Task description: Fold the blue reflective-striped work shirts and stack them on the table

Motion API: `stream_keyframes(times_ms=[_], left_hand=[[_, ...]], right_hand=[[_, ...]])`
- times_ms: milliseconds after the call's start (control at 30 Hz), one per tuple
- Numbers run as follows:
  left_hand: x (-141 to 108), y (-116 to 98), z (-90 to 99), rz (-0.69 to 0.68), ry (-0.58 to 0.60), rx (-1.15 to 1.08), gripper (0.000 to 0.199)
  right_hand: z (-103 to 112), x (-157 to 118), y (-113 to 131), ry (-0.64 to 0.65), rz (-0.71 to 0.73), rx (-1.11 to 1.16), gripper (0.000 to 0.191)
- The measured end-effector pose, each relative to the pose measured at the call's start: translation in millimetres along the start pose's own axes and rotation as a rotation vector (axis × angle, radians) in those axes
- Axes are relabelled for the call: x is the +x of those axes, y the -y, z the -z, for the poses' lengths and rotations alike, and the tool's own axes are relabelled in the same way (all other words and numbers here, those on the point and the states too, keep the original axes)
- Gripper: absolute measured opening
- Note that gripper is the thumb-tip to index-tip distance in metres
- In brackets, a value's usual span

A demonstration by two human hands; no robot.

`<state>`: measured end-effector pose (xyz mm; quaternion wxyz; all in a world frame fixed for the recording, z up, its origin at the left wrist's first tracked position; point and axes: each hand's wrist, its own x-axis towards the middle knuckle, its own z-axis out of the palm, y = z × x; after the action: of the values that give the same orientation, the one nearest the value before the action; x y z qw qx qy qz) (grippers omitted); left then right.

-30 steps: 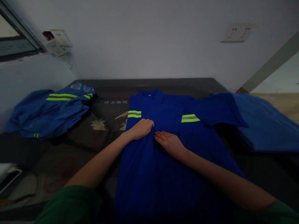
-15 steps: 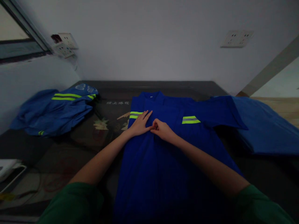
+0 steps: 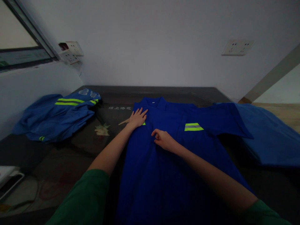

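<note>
A dark blue short-sleeved work shirt (image 3: 173,115) with yellow-green and grey reflective bands lies front up, its collar towards the wall. My left hand (image 3: 138,118) rests flat on the left side of its chest with the fingers spread, covering most of the band there. Over the middle of the shirt's front, at the edge of the opening, my right hand (image 3: 164,139) has its fingers curled in. Whether cloth or a small part sits between those fingertips is too small to tell. The shirt's sleeve on the right is spread outward.
A crumpled blue garment (image 3: 56,115) with reflective stripes lies at the left. Folded blue cloth (image 3: 272,137) lies at the right, partly under the sleeve. A white device (image 3: 8,173) with a cable sits at the left edge of the dark table (image 3: 117,93). Behind stands a wall with sockets (image 3: 237,47).
My left hand has moved away from my right fingers, up and left onto the chest band. My right hand stays near the same spot on the shirt. The whole view has shifted slightly downward.
</note>
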<state>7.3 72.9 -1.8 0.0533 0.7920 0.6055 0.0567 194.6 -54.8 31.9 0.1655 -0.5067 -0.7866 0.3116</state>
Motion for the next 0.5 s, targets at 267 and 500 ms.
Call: stream_keyframes(times_ms=[267,500], left_hand=[[4.2,3.5,-6.3,0.003,-0.030,-0.004,0.053],[-5.9,-1.7,-0.7,-0.024,-0.242,-0.040,0.046]], right_hand=[[0.9,-10.1,3.8,-0.085,0.002,-0.200,0.021],[1.4,-12.6,-13.8,-0.135,0.061,-0.192,0.013]])
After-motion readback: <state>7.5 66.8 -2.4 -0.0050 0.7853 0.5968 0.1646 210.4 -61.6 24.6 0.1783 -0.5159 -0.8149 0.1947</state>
